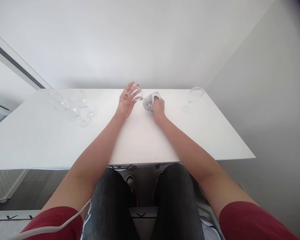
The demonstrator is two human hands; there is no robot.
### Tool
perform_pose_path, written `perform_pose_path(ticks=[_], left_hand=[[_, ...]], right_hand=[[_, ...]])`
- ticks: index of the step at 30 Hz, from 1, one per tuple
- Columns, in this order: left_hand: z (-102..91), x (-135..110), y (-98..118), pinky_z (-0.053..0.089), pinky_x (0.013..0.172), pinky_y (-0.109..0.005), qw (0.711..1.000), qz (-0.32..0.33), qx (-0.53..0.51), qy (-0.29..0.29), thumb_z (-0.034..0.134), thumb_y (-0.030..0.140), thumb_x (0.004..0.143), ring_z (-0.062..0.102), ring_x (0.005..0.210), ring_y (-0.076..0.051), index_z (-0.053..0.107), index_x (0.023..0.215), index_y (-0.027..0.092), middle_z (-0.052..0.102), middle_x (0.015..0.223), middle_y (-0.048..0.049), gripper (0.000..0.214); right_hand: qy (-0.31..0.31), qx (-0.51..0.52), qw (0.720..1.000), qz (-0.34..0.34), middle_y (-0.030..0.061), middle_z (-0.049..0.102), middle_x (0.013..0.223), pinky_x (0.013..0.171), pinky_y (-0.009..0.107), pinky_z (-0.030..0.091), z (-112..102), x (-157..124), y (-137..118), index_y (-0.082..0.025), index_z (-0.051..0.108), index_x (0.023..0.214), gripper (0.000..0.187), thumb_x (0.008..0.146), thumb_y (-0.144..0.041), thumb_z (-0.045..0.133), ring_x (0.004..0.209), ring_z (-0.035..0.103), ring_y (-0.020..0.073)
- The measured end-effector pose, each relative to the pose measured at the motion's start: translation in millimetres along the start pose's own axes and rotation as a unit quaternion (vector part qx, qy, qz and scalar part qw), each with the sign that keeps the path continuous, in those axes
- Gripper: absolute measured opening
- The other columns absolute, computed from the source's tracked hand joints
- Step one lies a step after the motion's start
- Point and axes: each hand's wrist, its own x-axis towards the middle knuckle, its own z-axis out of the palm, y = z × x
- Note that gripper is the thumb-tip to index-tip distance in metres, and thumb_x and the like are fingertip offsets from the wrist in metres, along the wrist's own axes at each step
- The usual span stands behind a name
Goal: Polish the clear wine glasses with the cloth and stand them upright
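My left hand point(127, 101) is closed round the bowl of a clear wine glass point(137, 92), which lies tilted with its foot pointing right. In my right hand point(159, 108) a pale grey cloth point(155, 96) is bunched against the foot of that glass. The fingertips of this hand are partly hidden by the cloth. Both hands are just above the far middle of the white table point(145, 140).
Several clear stemmed glasses point(74, 111) stand grouped at the table's left side. One more wine glass point(195, 96) stands at the far right, near the edge. A white wall point(140, 43) rises behind the table. A white cable point(52, 229) crosses my left sleeve.
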Motion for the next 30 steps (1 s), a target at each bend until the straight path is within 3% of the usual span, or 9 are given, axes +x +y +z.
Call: perform_pose_path(ticks=[2,4,7,9,12,17,20,30], left_hand=[[-0.9,-0.2,2.0,0.054,0.105,-0.043,0.999,0.01,0.008,0.047,0.082,0.072,0.073,0.049,0.147,-0.036,0.061,0.139,0.036,0.05,0.159,-0.0097,0.078],[-1.0,-0.5,4.0,0.054,0.105,-0.041,0.996,0.017,0.017,0.091,0.078,0.073,0.077,0.046,0.149,-0.035,0.06,0.139,0.037,0.048,0.16,-0.0086,0.074],[1.6,-0.6,4.9,0.055,0.101,-0.039,0.991,0.02,0.017,0.127,0.078,0.064,0.083,0.051,0.146,-0.031,0.061,0.138,0.038,0.052,0.156,-0.0074,0.063],[5.0,-1.1,4.8,0.055,0.101,-0.039,0.989,0.018,0.022,0.144,0.08,0.058,0.084,0.055,0.141,-0.029,0.064,0.134,0.036,0.057,0.151,-0.0074,0.057],[10.5,-3.1,5.7,0.054,0.103,-0.042,0.988,0.012,0.06,0.145,0.082,0.057,0.083,0.058,0.137,-0.03,0.067,0.131,0.032,0.061,0.147,-0.0095,0.057],[17.0,-6.6,8.0,0.054,0.106,-0.046,0.987,0.01,0.118,0.11,0.082,0.063,0.079,0.055,0.142,-0.035,0.069,0.132,0.028,0.066,0.143,-0.0122,0.065],[17.6,-6.2,6.2,0.054,0.105,-0.045,0.985,0.01,0.14,0.097,0.081,0.064,0.078,0.054,0.143,-0.036,0.068,0.133,0.028,0.067,0.144,-0.0123,0.067],[20.1,-5.7,5.8,0.057,0.101,-0.038,0.99,-0.019,0.12,0.076,0.082,0.059,0.081,0.057,0.139,-0.029,0.062,0.138,0.03,0.065,0.147,-0.0114,0.068]], right_hand=[[0.073,-0.135,0.985,-0.075,0.0082,0.063,0.105,0.079,0.027,0.053,-4.2,-3.0,-1.8,-0.02,0.057,0.106,0.024,0.096,-0.032,0.039,0.096,0.064,0.0185],[0.068,-0.232,0.957,-0.159,0.0101,0.06,0.116,0.088,0.028,0.051,-5.5,-9.7,-4.8,-0.019,0.056,0.114,0.027,0.094,-0.025,0.039,0.106,0.061,0.0191],[-0.051,-0.292,0.92,-0.255,0.0096,0.056,0.126,0.089,0.029,0.05,-1.4,-21.7,-7.3,-0.02,0.059,0.121,0.036,0.088,-0.018,0.047,0.104,0.062,0.0189],[-0.139,-0.323,0.893,-0.28,0.0077,0.053,0.134,0.085,0.031,0.051,2.4,-27.9,-7.1,-0.023,0.062,0.125,0.042,0.084,-0.018,0.052,0.093,0.063,0.0176],[-0.215,-0.387,0.851,-0.283,0.0059,0.051,0.141,0.081,0.035,0.052,4.6,-33.4,-8.0,-0.029,0.064,0.133,0.05,0.084,-0.021,0.057,0.082,0.063,0.017],[-0.275,-0.479,0.783,-0.286,0.0093,0.057,0.138,0.083,0.038,0.053,3.1,-40.5,-17.4,-0.028,0.063,0.14,0.054,0.088,-0.02,0.056,0.097,0.067,0.0248],[-0.291,-0.516,0.755,-0.281,0.0118,0.057,0.139,0.082,0.039,0.054,4.9,-44.8,-21.4,-0.027,0.063,0.141,0.051,0.091,-0.02,0.053,0.096,0.069,0.0262],[-0.278,-0.545,0.749,-0.255,0.0144,0.054,0.146,0.084,0.04,0.056,9.0,-48.8,-21.3,-0.026,0.06,0.143,0.05,0.093,-0.022,0.051,0.102,0.071,0.0287]])
